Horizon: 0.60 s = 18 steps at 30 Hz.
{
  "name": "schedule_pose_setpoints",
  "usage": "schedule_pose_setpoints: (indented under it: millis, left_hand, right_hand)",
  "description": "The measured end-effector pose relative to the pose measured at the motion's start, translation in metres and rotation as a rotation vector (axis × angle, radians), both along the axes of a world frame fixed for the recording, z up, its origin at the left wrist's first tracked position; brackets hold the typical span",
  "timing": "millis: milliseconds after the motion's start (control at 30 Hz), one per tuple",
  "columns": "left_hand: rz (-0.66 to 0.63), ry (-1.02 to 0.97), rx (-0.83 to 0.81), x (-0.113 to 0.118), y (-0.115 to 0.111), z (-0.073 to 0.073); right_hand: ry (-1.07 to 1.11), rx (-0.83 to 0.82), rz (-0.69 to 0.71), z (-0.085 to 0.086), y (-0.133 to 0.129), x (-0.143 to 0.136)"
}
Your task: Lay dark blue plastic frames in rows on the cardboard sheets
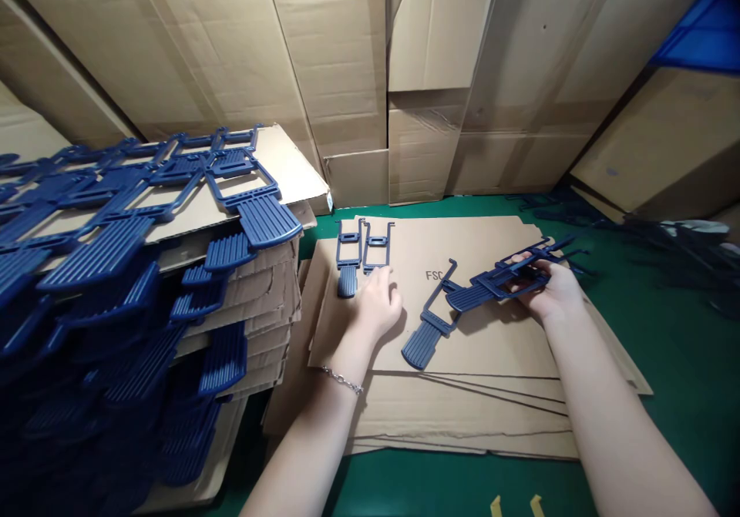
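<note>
Two dark blue plastic frames lie side by side at the back left of a cardboard sheet (486,347). My left hand (380,301) is closed over the lower end of the second frame (377,241), hiding its ribbed part; the first frame (348,259) is just left of it. My right hand (540,282) grips several stacked blue frames (491,282) above the right side of the sheet. Between my hands, a single blue frame (431,324) lies tilted on the cardboard, its upper right partly under the held ones.
On the left rises a tall pile of cardboard layers (266,293) with many blue frames (269,220). Cardboard walls (341,55) stand behind. Dark parts (578,209) lie on the green surface (636,301) at the back right. Yellow pieces (537,505) show at the bottom edge.
</note>
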<state>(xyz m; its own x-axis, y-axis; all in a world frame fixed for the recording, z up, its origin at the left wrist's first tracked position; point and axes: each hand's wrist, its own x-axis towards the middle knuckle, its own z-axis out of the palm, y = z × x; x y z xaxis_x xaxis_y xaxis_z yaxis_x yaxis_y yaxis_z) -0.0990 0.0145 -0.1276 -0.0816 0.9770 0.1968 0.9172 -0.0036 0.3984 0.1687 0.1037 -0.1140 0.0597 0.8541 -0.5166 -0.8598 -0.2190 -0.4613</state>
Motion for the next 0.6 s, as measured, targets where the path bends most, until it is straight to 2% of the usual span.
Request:
schedule_pose_setpoints:
  millis: [267,367,467,600]
  left_hand:
    - [-0.108,0.070,-0.093,0.003,0.002,-0.005]
    - [-0.151,0.132,0.001,0.010,-0.004,0.001]
    - [-0.281,0.128,0.083,0.022,-0.014,0.012]
    - [-0.503,0.110,-0.042,0.038,-0.029,0.025]
  right_hand:
    - [-0.065,-0.031,0.000,0.003,0.000,-0.002]
    - [-0.086,-0.020,0.010,0.006,-0.002,0.001]
    - [-0.091,-0.022,-0.005,0.010,-0.004,0.006]
    - [-0.106,-0.023,-0.033,0.012,-0.003,0.014]
